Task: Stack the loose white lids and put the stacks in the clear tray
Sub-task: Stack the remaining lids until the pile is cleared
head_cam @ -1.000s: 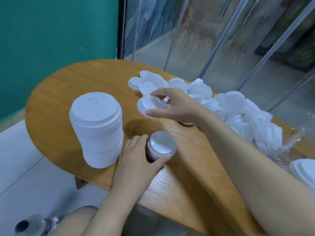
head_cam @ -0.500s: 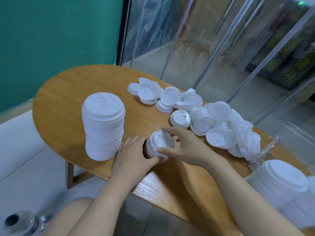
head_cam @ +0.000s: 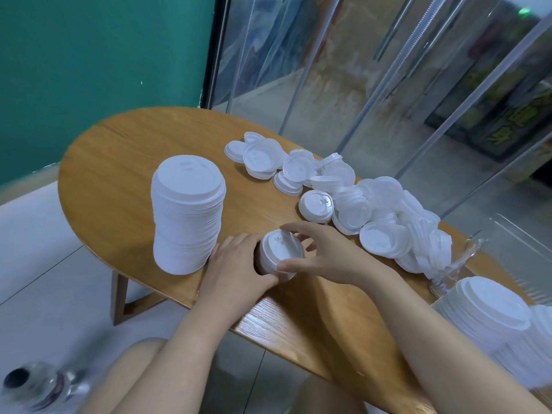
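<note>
- Left hand (head_cam: 236,271), centre frame, curls around the near side of a short lid stack (head_cam: 279,253) on the wooden table (head_cam: 125,162).
- Right hand (head_cam: 324,253) pinches the stack's top lid, fingers spread.
- Loose lids (head_cam: 352,198) lie upper right; clear tray (head_cam: 507,249) at right edge.

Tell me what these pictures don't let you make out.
- Small stack, head view: its lid count; both hands, left and right, cover its sides.
- Clear tray: cut off by the right edge.
- Stack at lower right: blurred and cut off.
- Loose lids: overlapping, uncountable.
</note>
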{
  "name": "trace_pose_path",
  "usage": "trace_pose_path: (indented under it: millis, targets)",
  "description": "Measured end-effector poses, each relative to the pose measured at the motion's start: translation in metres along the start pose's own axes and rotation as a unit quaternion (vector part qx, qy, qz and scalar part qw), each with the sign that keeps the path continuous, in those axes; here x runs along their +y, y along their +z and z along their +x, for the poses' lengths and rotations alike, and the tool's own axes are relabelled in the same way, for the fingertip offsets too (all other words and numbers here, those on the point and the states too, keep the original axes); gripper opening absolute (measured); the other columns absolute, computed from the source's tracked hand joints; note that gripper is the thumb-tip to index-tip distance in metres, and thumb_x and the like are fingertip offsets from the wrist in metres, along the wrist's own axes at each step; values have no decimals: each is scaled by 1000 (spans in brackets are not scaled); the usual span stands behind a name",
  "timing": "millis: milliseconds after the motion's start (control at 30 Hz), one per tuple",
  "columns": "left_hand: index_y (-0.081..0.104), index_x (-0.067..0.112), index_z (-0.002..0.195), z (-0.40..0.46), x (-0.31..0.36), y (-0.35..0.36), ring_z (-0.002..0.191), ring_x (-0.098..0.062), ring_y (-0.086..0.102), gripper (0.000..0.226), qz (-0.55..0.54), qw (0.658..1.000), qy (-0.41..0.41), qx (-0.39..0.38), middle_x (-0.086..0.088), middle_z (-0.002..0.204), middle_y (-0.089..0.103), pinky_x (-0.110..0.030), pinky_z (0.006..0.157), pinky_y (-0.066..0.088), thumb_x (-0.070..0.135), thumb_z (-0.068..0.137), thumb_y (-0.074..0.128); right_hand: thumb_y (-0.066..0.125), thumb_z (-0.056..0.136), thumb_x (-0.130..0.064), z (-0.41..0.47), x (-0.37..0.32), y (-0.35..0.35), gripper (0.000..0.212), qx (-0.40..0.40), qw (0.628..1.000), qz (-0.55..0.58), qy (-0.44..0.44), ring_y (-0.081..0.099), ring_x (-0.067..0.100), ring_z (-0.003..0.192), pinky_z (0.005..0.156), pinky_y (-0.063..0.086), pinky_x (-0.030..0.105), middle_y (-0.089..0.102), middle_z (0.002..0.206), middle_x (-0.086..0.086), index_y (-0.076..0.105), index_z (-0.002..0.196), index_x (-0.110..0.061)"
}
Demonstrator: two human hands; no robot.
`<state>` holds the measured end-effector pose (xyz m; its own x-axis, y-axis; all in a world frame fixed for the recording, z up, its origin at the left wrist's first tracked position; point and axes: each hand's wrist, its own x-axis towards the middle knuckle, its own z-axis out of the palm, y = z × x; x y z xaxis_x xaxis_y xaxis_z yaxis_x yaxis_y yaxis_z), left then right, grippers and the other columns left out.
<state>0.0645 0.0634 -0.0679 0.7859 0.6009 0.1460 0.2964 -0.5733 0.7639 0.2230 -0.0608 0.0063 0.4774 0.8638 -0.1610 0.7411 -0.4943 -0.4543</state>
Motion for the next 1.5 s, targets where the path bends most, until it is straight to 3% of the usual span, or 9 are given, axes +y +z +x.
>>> trace_pose_path:
  millis: [133, 467, 600, 667, 767, 900, 1100, 1233, 1500]
  targets:
    - [54, 43, 131, -3, 4, -4, 104, -8, 44, 67, -23, 1000, 6, -6, 23, 108, 54, -27, 84, 30, 62, 69, 72, 64, 90, -67, -1, 0, 0, 61, 10, 1000, 22, 3, 56, -6, 116, 99, 50, 26, 60, 127, -27, 56, 143, -37]
    - [50, 46, 136, -5, 4, -6, 109, -7, 43, 72, -21, 1000, 17, -12, 25, 117, 55, -27, 90, 31, 72, 71, 63, 73, 91, -54, 9, 10, -2, 50, -21, 999, 46, -18, 60, -2, 113, 94, 52, 22, 64, 124, -22, 62, 135, -33]
    - [50, 43, 136, -4, 3, -1, 107, -6, 42, 72, -12, 1000, 13, 5, 26, 114, 52, -24, 87, 24, 72, 72, 72, 75, 93, -42, 58, 6, -33, 32, 116, 988, 97, -18, 64, 1, 106, 92, 47, 18, 70, 116, -10, 70, 120, -25]
    - [49, 43, 133, -4, 3, 1, 108, -6, 43, 70, -8, 1000, 11, 16, 26, 113, 52, -23, 86, 23, 70, 73, 73, 76, 92, -41, 90, 0, -46, 40, 151, 987, 46, -39, 59, 4, 115, 98, 44, 20, 66, 125, -12, 66, 126, -24]
    - [49, 45, 129, -6, 2, 3, 106, -6, 46, 66, -7, 999, -1, 40, 24, 105, 51, -22, 84, 24, 69, 73, 74, 81, 86, -46, 135, 1, -55, 65, 137, 983, -97, -79, 47, 14, 131, 107, 36, 28, 58, 140, -6, 58, 141, -21]
    - [46, 50, 130, -5, 2, 6, 102, 0, 40, 66, -11, 999, -12, 46, 26, 107, 50, -21, 84, 28, 70, 73, 72, 81, 74, -63, 180, 1, -56, 83, 123, 968, -192, -107, 42, 21, 137, 112, 39, 46, 53, 145, -8, 52, 143, -28]
    - [41, 54, 132, -3, -2, 9, 106, 6, 38, 70, -14, 999, -5, 43, 38, 110, 44, -14, 90, 29, 73, 71, 70, 84, 74, -59, 225, -2, -46, 94, 121, 970, -189, -91, 36, 18, 143, 113, 29, 38, 45, 152, -7, 41, 152, -27]
    - [41, 52, 133, 0, -6, 9, 107, 6, 39, 75, 5, 999, 1, 34, 36, 117, 45, -15, 90, 25, 81, 65, 53, 82, 76, -57, 239, 1, -42, 91, 99, 968, -215, -86, 47, 21, 132, 104, 36, 35, 51, 146, -5, 41, 151, -25]
    - [37, 58, 129, 0, -7, 10, 104, 6, 37, 68, -5, 999, 8, 35, 40, 113, 43, -10, 95, 23, 79, 68, 60, 86, 70, -58, 217, 5, -46, 82, 65, 978, -191, -62, 50, 15, 116, 96, 45, 36, 48, 125, -13, 53, 137, -25]
